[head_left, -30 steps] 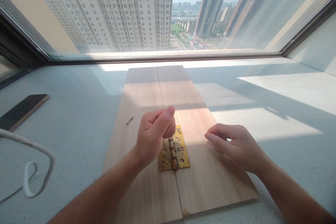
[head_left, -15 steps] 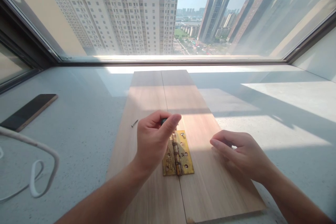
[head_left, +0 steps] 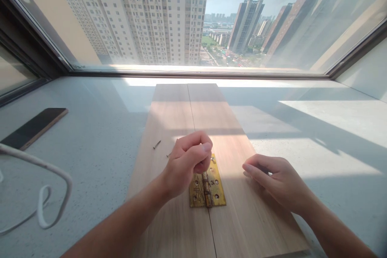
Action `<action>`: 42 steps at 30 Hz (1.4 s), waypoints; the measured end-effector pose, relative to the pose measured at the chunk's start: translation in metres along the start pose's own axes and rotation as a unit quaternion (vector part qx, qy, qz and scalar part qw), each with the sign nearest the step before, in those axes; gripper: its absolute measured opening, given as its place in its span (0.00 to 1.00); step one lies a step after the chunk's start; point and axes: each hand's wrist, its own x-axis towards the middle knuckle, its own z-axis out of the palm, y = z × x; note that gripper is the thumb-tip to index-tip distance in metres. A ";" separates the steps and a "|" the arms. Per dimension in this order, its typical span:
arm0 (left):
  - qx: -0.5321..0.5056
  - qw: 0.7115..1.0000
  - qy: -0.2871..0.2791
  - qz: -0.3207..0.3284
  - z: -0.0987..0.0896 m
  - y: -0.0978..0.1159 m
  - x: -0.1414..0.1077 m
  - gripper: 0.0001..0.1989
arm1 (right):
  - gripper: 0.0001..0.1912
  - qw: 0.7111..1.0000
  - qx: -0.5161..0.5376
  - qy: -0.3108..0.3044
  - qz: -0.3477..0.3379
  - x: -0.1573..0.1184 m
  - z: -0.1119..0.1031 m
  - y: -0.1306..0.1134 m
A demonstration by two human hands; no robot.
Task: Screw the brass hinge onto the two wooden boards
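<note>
My left hand (head_left: 189, 163) is curled into a fist over the upper part of a worn brass hinge (head_left: 220, 195). It is closed on a dark-handled tool, by its look a screwdriver; the fingers now hide it. The hinge lies open across the seam between two pale wooden boards (head_left: 232, 225), with a screw (head_left: 212, 159) in its upper right hole. Two loose screws (head_left: 157, 144) lie on the left board, one partly behind my left hand. My right hand (head_left: 276, 179) rests at the right board's edge, thumb and fingers pinched together; whatever is between them is hidden.
A dark phone (head_left: 36, 127) lies at the left on the pale speckled sill (head_left: 99, 141). A white cable (head_left: 57, 169) loops in front of it. The window frame (head_left: 193, 74) runs behind the boards' far end, with tall buildings outside.
My left hand has turned over the hinge, so the dark handle seen before is covered. A second loose screw now shows beside it. My right hand has stayed almost still.
</note>
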 end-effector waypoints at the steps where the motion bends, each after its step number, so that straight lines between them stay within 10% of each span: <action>1: -0.006 1.000 0.007 -0.004 0.000 -0.001 -0.001 0.13 | 0.20 1.000 0.001 -0.004 0.003 0.000 0.000 0.000; 11: 0.135 0.956 0.251 0.073 0.020 -0.009 -0.005 0.20 | 0.21 1.000 0.017 -0.012 0.003 -0.001 0.000 0.000; 21: 0.097 0.995 0.025 0.009 0.010 -0.002 0.002 0.24 | 0.19 1.000 0.009 -0.019 0.000 0.002 0.007 0.006; 32: 0.104 0.983 0.142 0.057 0.010 -0.012 0.002 0.24 | 0.24 0.983 0.100 0.153 0.004 0.010 0.001 0.027; 42: 0.167 0.978 0.098 0.078 0.001 -0.017 0.004 0.27 | 0.25 0.987 0.091 0.133 0.017 0.018 0.007 0.022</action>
